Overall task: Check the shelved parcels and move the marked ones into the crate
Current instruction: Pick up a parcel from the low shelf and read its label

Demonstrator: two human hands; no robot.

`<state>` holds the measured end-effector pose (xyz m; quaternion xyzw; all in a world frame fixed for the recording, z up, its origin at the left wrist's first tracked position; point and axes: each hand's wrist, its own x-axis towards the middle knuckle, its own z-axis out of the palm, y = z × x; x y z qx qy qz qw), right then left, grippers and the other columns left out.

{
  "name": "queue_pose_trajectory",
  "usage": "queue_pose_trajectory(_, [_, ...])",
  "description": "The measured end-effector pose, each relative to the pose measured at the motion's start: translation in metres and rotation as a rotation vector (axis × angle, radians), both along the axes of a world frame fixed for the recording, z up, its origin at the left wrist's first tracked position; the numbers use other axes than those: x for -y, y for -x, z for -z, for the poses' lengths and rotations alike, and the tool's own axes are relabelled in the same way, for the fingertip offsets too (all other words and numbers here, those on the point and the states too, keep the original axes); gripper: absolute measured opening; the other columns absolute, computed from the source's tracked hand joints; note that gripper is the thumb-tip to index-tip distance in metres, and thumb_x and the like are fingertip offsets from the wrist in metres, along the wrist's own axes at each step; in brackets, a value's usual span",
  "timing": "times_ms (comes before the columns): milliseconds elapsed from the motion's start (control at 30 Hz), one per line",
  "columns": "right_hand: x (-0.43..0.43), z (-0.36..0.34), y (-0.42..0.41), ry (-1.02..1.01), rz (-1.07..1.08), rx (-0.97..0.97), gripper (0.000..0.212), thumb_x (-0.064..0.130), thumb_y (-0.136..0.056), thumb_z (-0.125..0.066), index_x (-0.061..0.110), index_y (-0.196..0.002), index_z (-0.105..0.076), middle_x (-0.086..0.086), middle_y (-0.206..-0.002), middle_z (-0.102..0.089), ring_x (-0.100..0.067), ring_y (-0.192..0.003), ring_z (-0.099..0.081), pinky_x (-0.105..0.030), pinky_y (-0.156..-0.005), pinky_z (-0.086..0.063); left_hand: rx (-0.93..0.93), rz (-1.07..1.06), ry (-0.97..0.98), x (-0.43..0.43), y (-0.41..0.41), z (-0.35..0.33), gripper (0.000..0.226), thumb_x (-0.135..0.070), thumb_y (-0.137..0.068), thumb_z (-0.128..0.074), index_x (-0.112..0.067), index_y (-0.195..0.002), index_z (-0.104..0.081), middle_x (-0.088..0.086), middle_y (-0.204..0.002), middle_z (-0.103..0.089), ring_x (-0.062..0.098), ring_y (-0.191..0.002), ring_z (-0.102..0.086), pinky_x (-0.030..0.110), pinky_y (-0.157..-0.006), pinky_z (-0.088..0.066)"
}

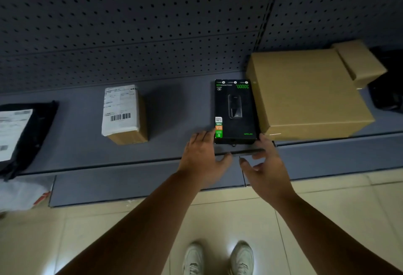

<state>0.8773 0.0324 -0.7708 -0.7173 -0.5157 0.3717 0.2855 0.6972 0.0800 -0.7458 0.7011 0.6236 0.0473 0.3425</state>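
Observation:
A flat black retail box [236, 111] with green print and coloured stickers lies on the grey shelf [174, 109], close to its front edge. My left hand [204, 159] reaches to the box's near left corner, fingers straight and touching its side. My right hand [265, 165] is at the near right corner, fingers relaxed and spread. Neither hand grips the box. No crate is in view.
A big brown carton [309, 93] stands right beside the black box, a smaller carton [359, 61] on top. A small brown parcel [124, 114] with a white barcode label stands to the left. A black mailer bag [21, 135] lies far left. A pegboard wall [130, 24] rises behind.

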Motion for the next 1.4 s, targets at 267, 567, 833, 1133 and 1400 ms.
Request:
queue_pose_trajectory(267, [-0.017, -0.007, 0.011, -0.21, -0.04, 0.026, 0.074, 0.011, -0.085, -0.08, 0.024, -0.15, -0.046, 0.005, -0.131, -0.048, -0.007, -0.113, -0.057, -0.01, -0.09, -0.047, 0.275, -0.176, -0.229, 0.0, 0.026, -0.005, 0.074, -0.033, -0.09, -0.071, -0.033, -0.154, -0.035, -0.012, -0.135, -0.039, 0.006, -0.128, -0.041, 0.024, -0.107, -0.038])
queue_pose_trajectory(567, [-0.08, -0.056, 0.012, -0.277, -0.095, -0.142, 0.077, 0.002, -0.087, -0.075, 0.047, -0.14, -0.04, 0.031, -0.126, -0.053, 0.018, -0.11, -0.055, -0.019, -0.094, -0.054, 0.423, -0.161, -0.374, -0.025, 0.045, -0.017, 0.07, -0.014, -0.093, -0.068, -0.029, -0.154, -0.038, -0.009, -0.132, -0.046, 0.005, -0.126, -0.051, 0.012, -0.108, -0.038])
queue_pose_trajectory(833, [-0.119, -0.088, -0.004, -0.304, -0.281, -0.065, 0.057, 0.03, -0.08, -0.085, 0.032, -0.131, -0.059, 0.016, -0.121, -0.066, 0.0, -0.109, -0.065, -0.02, -0.094, -0.053, 0.448, -0.174, -0.426, -0.043, 0.056, -0.024, 0.074, -0.013, -0.095, -0.067, -0.033, -0.159, -0.034, -0.011, -0.134, -0.044, 0.005, -0.126, -0.047, 0.01, -0.107, -0.035])
queue_pose_trajectory(1133, [-0.131, -0.112, 0.004, -0.228, -0.18, -0.291, 0.037, 0.041, -0.08, -0.078, 0.027, -0.113, -0.073, 0.007, -0.1, -0.078, -0.005, -0.098, -0.073, -0.036, -0.098, -0.058, 0.762, -0.184, -0.275, -0.044, 0.064, -0.026, 0.062, -0.009, -0.103, -0.059, -0.018, -0.159, -0.033, 0.001, -0.148, -0.057, 0.02, -0.14, -0.051, 0.043, -0.111, -0.048])
queue_pose_trajectory(1400, [-0.109, -0.088, 0.002, -0.168, -0.051, -0.473, 0.04, 0.016, -0.086, -0.078, 0.008, -0.122, -0.061, -0.004, -0.107, -0.077, -0.018, -0.101, -0.075, -0.034, -0.097, -0.058, 0.829, -0.26, -0.204, -0.032, 0.057, -0.029, 0.066, -0.001, -0.1, -0.06, -0.017, -0.158, -0.035, 0.005, -0.143, -0.061, 0.02, -0.132, -0.059, 0.031, -0.1, -0.055])
